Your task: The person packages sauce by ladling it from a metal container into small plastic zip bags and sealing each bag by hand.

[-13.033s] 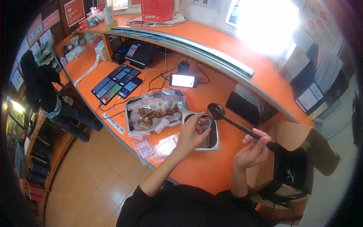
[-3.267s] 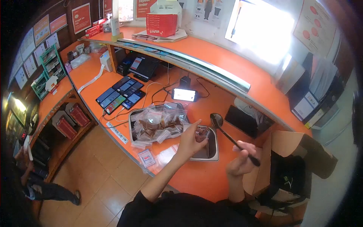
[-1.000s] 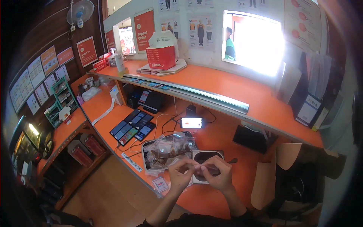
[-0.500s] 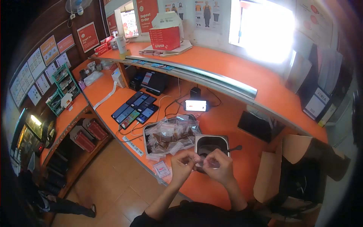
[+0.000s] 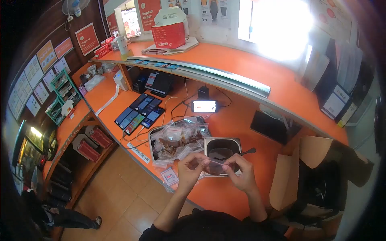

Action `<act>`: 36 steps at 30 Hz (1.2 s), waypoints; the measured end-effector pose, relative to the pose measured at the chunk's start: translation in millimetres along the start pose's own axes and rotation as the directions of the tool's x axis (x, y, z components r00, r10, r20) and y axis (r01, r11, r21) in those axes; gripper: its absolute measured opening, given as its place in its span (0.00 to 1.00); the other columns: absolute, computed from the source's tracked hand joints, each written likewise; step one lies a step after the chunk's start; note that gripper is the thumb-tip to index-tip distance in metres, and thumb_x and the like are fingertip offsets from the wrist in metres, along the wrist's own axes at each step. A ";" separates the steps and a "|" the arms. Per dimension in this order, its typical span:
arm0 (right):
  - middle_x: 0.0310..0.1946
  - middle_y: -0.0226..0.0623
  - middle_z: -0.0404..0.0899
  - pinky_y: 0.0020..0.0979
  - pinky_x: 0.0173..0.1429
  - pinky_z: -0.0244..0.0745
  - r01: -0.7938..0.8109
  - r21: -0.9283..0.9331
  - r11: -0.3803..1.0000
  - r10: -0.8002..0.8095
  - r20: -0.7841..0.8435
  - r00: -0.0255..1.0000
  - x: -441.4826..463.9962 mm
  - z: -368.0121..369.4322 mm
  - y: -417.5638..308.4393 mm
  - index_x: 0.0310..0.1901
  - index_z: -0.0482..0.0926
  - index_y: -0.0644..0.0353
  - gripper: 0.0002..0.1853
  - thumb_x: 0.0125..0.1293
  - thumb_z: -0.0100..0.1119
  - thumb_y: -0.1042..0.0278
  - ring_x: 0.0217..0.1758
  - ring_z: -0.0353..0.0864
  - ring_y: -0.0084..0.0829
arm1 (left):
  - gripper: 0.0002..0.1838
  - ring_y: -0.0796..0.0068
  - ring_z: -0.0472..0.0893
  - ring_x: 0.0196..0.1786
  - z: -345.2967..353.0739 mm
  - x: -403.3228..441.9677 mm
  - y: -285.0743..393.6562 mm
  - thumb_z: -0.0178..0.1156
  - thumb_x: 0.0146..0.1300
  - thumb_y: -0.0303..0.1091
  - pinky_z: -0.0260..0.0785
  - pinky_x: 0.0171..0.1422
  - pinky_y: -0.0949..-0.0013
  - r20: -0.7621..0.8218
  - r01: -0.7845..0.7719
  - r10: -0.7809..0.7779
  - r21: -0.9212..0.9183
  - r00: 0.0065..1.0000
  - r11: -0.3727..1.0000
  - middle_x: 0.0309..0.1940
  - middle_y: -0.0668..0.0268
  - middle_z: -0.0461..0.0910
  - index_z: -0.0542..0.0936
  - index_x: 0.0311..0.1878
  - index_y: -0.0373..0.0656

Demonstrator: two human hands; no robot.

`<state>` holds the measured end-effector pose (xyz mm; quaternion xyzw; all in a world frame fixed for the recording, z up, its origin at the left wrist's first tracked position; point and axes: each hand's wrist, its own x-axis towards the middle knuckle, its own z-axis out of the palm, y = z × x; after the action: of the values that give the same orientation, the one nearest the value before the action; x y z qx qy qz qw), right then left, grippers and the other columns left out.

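My left hand (image 5: 189, 170) pinches one end of a small clear plastic bag (image 5: 216, 164). The other end sits between the fingertips of my right hand (image 5: 242, 173), so the bag's top edge is stretched between them. Just beneath and beyond the bag stands a square metal container (image 5: 238, 141) with dark contents. A dark spoon handle (image 5: 248, 151) sticks out over its right rim. To the left, a tray (image 5: 152, 149) is heaped with small zip bags (image 5: 177, 138) of brown filling. Beside my left wrist lies a printed packet (image 5: 169, 176) at the counter edge.
Several phones (image 5: 138, 112) lie on the orange counter (image 5: 257, 176) with cables around them. A lit phone (image 5: 204, 106) stands behind the container. At right are a dark tablet (image 5: 269, 127) and an open cardboard box (image 5: 285, 176). Another person's leg (image 5: 76, 219) shows at lower left.
My hands have moved slightly apart, and the clear bag now shows spread between them. The whole view has shifted a little, moving the counter up and left in the picture.
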<state>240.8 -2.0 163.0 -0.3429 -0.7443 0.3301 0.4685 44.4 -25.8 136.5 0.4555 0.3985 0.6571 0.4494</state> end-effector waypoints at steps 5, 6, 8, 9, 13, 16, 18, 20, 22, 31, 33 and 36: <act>0.30 0.36 0.80 0.30 0.37 0.76 -0.002 -0.044 0.999 -0.001 -0.058 0.998 0.4 0.6 -5.4 0.33 0.80 0.63 0.04 0.58 0.67 0.78 0.33 0.83 0.30 | 0.05 0.76 0.84 0.40 -0.8 -5.6 0.6 0.66 0.65 0.24 0.77 0.47 0.73 0.029 0.008 -0.008 -0.012 1.000 1.000 0.35 0.64 0.84 0.82 0.42 0.34; 0.30 0.36 0.81 0.31 0.37 0.76 0.048 -0.061 0.997 -0.051 -0.049 0.997 2.5 1.3 -8.1 0.33 0.80 0.63 0.04 0.58 0.68 0.79 0.33 0.83 0.31 | 0.05 0.76 0.84 0.41 -1.0 -7.1 0.3 0.66 0.65 0.24 0.76 0.49 0.72 0.014 0.010 -0.009 -0.015 1.000 1.000 0.35 0.64 0.85 0.82 0.41 0.35; 0.29 0.37 0.81 0.31 0.38 0.76 0.097 -0.077 0.992 -0.101 -0.039 0.994 3.8 5.7 -10.0 0.32 0.80 0.63 0.05 0.57 0.68 0.79 0.34 0.83 0.33 | 0.04 0.76 0.84 0.40 -1.9 -9.2 -1.8 0.66 0.65 0.23 0.77 0.48 0.72 0.021 0.013 -0.013 0.001 1.000 1.000 0.36 0.63 0.85 0.81 0.41 0.34; 0.29 0.37 0.81 0.32 0.38 0.76 0.127 -0.096 0.987 -0.132 -0.050 0.990 4.1 9.0 -9.1 0.32 0.80 0.63 0.05 0.56 0.68 0.79 0.33 0.83 0.33 | 0.04 0.76 0.84 0.40 -2.1 -10.0 -2.6 0.66 0.65 0.23 0.77 0.47 0.73 0.029 0.016 -0.016 0.016 0.999 1.000 0.36 0.63 0.85 0.81 0.41 0.34; 0.28 0.38 0.80 0.33 0.38 0.76 0.180 -0.098 0.979 -0.188 -0.077 0.979 6.0 14.1 -12.8 0.32 0.80 0.64 0.05 0.55 0.67 0.80 0.33 0.82 0.35 | 0.04 0.76 0.85 0.40 -2.5 -12.8 0.3 0.65 0.65 0.22 0.79 0.46 0.72 0.035 0.006 -0.005 -0.035 0.999 0.999 0.36 0.62 0.85 0.81 0.41 0.34; 0.28 0.39 0.80 0.35 0.37 0.76 0.176 -0.035 0.984 -0.178 -0.086 0.980 8.0 22.6 -17.3 0.31 0.79 0.64 0.05 0.55 0.68 0.80 0.32 0.81 0.36 | 0.05 0.74 0.85 0.35 0.7 -16.0 -0.3 0.68 0.63 0.22 0.78 0.42 0.71 -0.020 0.001 -0.002 -0.037 1.000 0.999 0.33 0.60 0.85 0.81 0.39 0.34; 0.28 0.38 0.81 0.33 0.36 0.76 0.197 -0.067 0.978 -0.202 -0.083 0.976 8.9 24.9 -14.6 0.30 0.79 0.63 0.06 0.53 0.68 0.80 0.32 0.82 0.34 | 0.05 0.75 0.84 0.34 2.8 -18.0 2.8 0.68 0.62 0.23 0.78 0.42 0.72 -0.014 0.017 -0.017 -0.050 1.000 0.999 0.33 0.59 0.86 0.82 0.39 0.34; 0.28 0.38 0.81 0.31 0.35 0.76 0.221 -0.098 0.970 -0.229 -0.084 0.970 9.9 27.4 -14.2 0.30 0.79 0.62 0.06 0.52 0.69 0.80 0.32 0.83 0.33 | 0.05 0.75 0.84 0.33 1.5 -18.3 5.5 0.69 0.62 0.23 0.78 0.41 0.72 -0.025 0.027 -0.028 -0.048 0.999 0.998 0.32 0.59 0.86 0.82 0.38 0.34; 0.28 0.40 0.78 0.36 0.37 0.75 0.214 -0.074 0.974 -0.219 -0.060 0.974 10.1 28.9 -15.0 0.31 0.78 0.63 0.06 0.55 0.68 0.79 0.33 0.80 0.40 | 0.04 0.75 0.84 0.32 -0.1 -18.8 5.8 0.69 0.61 0.23 0.77 0.41 0.72 -0.037 0.037 -0.039 -0.050 0.999 0.998 0.32 0.59 0.86 0.83 0.38 0.35; 0.30 0.40 0.75 0.38 0.37 0.75 0.180 -0.144 0.973 -0.175 0.049 0.983 6.7 40.6 0.2 0.33 0.76 0.63 0.08 0.56 0.67 0.76 0.33 0.80 0.40 | 0.04 0.78 0.82 0.31 -6.7 -22.3 -15.6 0.69 0.59 0.21 0.75 0.37 0.74 -0.044 0.054 -0.056 -0.049 0.997 0.997 0.30 0.62 0.85 0.83 0.36 0.35; 0.30 0.40 0.76 0.37 0.37 0.75 0.131 -0.124 0.984 -0.127 0.041 0.991 6.1 34.5 -0.9 0.33 0.76 0.62 0.08 0.56 0.67 0.77 0.33 0.80 0.38 | 0.01 0.79 0.81 0.30 -3.3 -17.1 -15.9 0.66 0.63 0.22 0.76 0.38 0.74 -0.073 0.090 -0.093 -0.044 0.993 0.995 0.29 0.67 0.84 0.84 0.37 0.35; 0.30 0.38 0.76 0.34 0.37 0.76 0.051 -0.119 0.992 -0.051 0.011 0.999 2.1 18.3 4.4 0.33 0.76 0.62 0.08 0.55 0.67 0.77 0.32 0.80 0.33 | 0.02 0.77 0.82 0.31 -8.6 3.4 -14.7 0.65 0.64 0.22 0.77 0.41 0.72 -0.111 0.023 -0.023 -0.002 0.994 1.000 0.28 0.67 0.83 0.83 0.39 0.35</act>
<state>224.1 -1.0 154.2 -0.3499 -0.7730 0.2743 0.4525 38.9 -19.4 121.3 0.4134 0.4279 0.6764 0.4341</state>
